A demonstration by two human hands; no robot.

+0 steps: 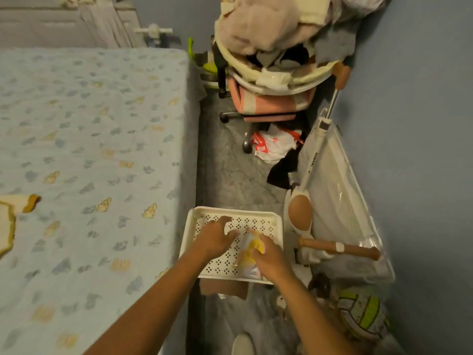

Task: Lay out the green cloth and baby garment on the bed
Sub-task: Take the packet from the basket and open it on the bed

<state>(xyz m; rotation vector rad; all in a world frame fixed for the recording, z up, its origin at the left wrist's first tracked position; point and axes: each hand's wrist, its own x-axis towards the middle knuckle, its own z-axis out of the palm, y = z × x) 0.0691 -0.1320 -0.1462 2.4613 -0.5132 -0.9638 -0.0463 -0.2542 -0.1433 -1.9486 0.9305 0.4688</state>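
Bed (89, 149): left of frame, pale blue patterned sheet.
Floor (225, 170): grey, narrow strip between bed and blue wall.
Garment (249, 252): one, yellow-and-white, in the one white tray (202, 213), lower centre.
Cloth (7, 226): one, green-edged, bed's left edge.
My left hand (213, 238): fingers spread, over the tray.
My right hand (268, 257): fingers curled on the garment.

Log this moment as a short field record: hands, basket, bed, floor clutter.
left hand: left hand reaches into the white perforated basket, fingers curled on pale cloth; grip unclear
right hand: right hand grips a yellow and white garment inside the basket
basket place: on the floor beside the bed
bed: blue patterned sheet; a cream piece with mustard edging lies at its left edge
floor clutter: green and white ball, red and white plastic bag
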